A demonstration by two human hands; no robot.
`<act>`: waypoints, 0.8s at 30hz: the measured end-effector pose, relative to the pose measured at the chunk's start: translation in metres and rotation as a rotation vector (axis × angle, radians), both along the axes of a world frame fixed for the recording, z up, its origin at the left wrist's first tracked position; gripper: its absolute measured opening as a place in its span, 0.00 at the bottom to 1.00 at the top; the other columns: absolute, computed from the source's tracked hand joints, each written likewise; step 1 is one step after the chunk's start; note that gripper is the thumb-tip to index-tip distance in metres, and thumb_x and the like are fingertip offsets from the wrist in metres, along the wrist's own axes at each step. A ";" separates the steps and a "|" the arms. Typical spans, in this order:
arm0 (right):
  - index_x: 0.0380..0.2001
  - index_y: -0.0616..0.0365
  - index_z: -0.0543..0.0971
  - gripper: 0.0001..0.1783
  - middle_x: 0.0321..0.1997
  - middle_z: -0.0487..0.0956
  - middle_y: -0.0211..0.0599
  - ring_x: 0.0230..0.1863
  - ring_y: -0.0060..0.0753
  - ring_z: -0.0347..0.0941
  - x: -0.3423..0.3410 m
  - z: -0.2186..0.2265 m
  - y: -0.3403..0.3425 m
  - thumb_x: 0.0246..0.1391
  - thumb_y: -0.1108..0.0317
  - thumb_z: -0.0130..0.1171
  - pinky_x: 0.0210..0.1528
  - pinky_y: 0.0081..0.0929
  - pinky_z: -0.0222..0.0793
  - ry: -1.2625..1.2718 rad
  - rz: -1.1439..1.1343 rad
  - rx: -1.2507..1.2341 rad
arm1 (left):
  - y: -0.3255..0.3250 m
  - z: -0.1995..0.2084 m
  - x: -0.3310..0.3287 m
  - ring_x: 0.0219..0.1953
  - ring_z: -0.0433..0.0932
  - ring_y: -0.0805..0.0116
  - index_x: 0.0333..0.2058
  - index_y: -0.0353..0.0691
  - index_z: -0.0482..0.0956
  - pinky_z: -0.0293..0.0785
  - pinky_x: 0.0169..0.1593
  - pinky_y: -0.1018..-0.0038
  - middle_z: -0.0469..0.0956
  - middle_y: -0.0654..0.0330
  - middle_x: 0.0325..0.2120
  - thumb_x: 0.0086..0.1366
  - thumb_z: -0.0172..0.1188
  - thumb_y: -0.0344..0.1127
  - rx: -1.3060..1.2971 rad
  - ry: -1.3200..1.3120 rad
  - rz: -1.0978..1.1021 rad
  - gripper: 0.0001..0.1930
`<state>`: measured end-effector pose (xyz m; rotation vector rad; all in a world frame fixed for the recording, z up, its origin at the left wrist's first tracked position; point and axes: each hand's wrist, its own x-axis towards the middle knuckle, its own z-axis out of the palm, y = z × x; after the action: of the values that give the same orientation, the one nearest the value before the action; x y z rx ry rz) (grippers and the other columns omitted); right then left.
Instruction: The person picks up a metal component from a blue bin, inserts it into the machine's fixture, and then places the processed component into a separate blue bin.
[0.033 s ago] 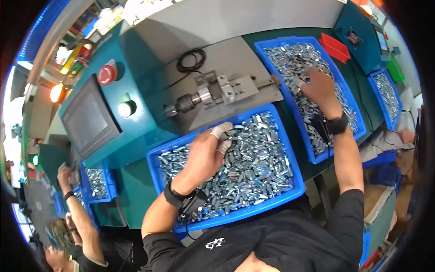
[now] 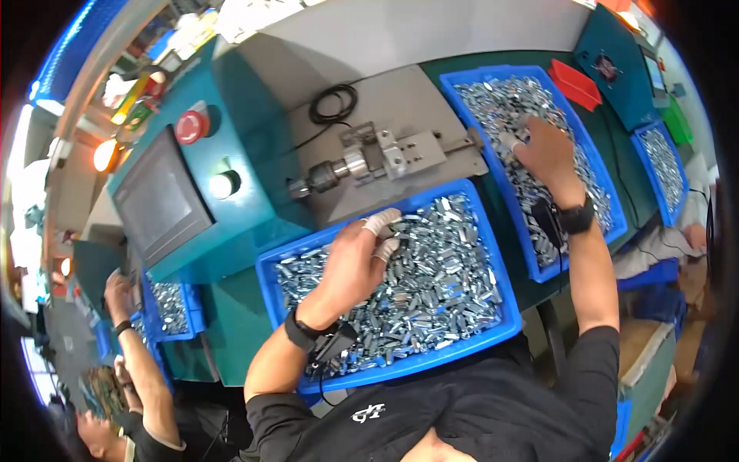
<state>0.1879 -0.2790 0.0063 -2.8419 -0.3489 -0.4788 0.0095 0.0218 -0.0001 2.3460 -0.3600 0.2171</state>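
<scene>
Head view. Nearest you, the front blue bin (image 2: pixel 439 357) sits on the desk (image 2: pixel 233 337), loaded with small metal pieces (image 2: pixel 439 285). Your left hand (image 2: pixel 350 266) is down among them: thumb and finger, both in pale covers, close but apart at the tips. Can't tell whether a piece lies in that grip. Farther out, your right hand (image 2: pixel 548 154) is low over the right-hand blue bin (image 2: pixel 509 209), also full of pieces; its fingertips blur, so that grip can't be read. Step in hand, as I judge it: picking through loose pieces, both hands at once. Next move calls for a clean pinch on one piece, neighbours left lying. Beyond, the green machine's (image 2: pixel 258 146) dark screen (image 2: pixel 162 196) shows nothing readable. Far left, a co-worker's hand (image 2: pixel 117 294); its fingers too small to make out.
</scene>
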 end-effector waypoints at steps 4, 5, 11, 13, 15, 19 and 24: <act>0.33 0.59 0.78 0.17 0.30 0.78 0.46 0.35 0.49 0.73 -0.026 0.009 0.077 0.50 0.56 0.64 0.37 0.35 0.68 -0.010 0.298 0.305 | 0.009 -0.020 -0.013 0.44 0.77 0.48 0.50 0.35 0.71 0.73 0.47 0.62 0.76 0.44 0.42 0.56 0.56 0.23 -0.039 -0.017 0.039 0.20; 0.35 0.59 0.78 0.15 0.30 0.78 0.43 0.33 0.45 0.73 -0.035 0.010 0.088 0.52 0.58 0.62 0.37 0.34 0.68 0.110 0.453 0.498 | 0.010 -0.031 -0.016 0.41 0.77 0.50 0.50 0.35 0.72 0.73 0.44 0.61 0.76 0.45 0.38 0.53 0.53 0.21 -0.010 -0.104 0.046 0.22; 0.37 0.59 0.77 0.08 0.29 0.78 0.28 0.32 0.22 0.72 -0.034 -0.017 0.059 0.57 0.66 0.59 0.34 0.24 0.68 0.396 0.438 0.644 | -0.011 0.003 -0.013 0.38 0.71 0.51 0.43 0.35 0.73 0.69 0.40 0.60 0.72 0.51 0.30 0.49 0.55 0.26 0.148 -0.117 0.048 0.19; 0.38 0.59 0.77 0.09 0.28 0.77 0.27 0.30 0.21 0.70 -0.049 -0.009 0.074 0.57 0.67 0.59 0.32 0.24 0.66 0.431 0.534 0.655 | -0.006 0.013 -0.013 0.39 0.70 0.53 0.42 0.36 0.72 0.69 0.41 0.61 0.72 0.52 0.32 0.51 0.55 0.27 0.184 -0.029 0.011 0.16; 0.39 0.60 0.77 0.09 0.28 0.77 0.27 0.29 0.21 0.69 -0.047 -0.014 0.076 0.57 0.68 0.59 0.31 0.24 0.66 0.434 0.563 0.666 | -0.002 0.013 -0.008 0.37 0.71 0.54 0.37 0.37 0.73 0.68 0.40 0.62 0.72 0.52 0.30 0.52 0.55 0.30 0.035 -0.039 0.016 0.12; 0.43 0.61 0.77 0.12 0.26 0.76 0.27 0.25 0.20 0.67 -0.049 -0.051 0.047 0.56 0.68 0.59 0.28 0.24 0.64 0.108 0.573 0.722 | -0.019 0.019 0.023 0.27 0.71 0.59 0.24 0.39 0.74 0.67 0.31 0.65 0.69 0.54 0.18 0.54 0.53 0.36 -0.011 -0.641 0.021 0.07; 0.38 0.61 0.79 0.14 0.17 0.72 0.30 0.18 0.20 0.65 -0.047 -0.011 0.082 0.49 0.67 0.63 0.22 0.22 0.61 0.121 0.705 0.620 | 0.001 0.047 0.048 0.33 0.72 0.53 0.35 0.43 0.79 0.69 0.37 0.61 0.76 0.56 0.28 0.47 0.58 0.30 0.243 -0.332 0.180 0.13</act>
<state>0.1406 -0.1974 -0.0051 -1.9664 -0.9371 -0.2077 0.0570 0.0228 0.0471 2.5851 -0.3496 0.6884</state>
